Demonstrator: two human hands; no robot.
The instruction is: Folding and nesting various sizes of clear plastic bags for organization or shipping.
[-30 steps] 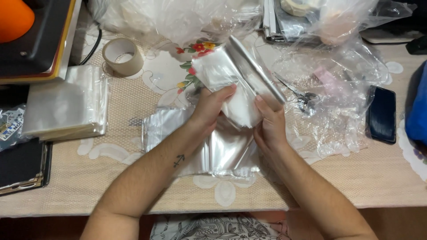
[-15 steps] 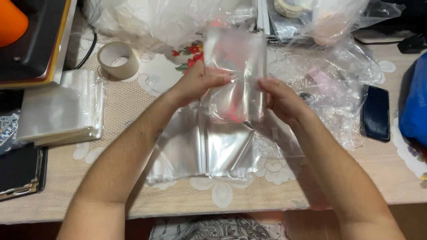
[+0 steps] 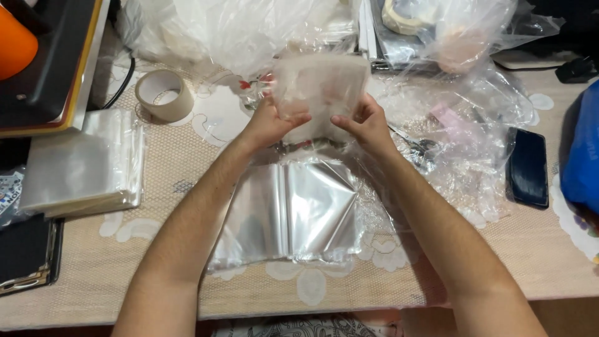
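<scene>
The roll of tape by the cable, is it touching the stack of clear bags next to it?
Apart. The head view shows bare tablecloth between the roll of tape and the stack of clear bags.

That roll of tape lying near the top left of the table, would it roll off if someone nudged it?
Probably not: the tape roll lies flat on its side on the tablecloth, so a nudge would likely slide it. Stood on edge, its round shape could roll. It looks light, a hollow ring with a wide open core. It lies apart from the left hand.
</scene>
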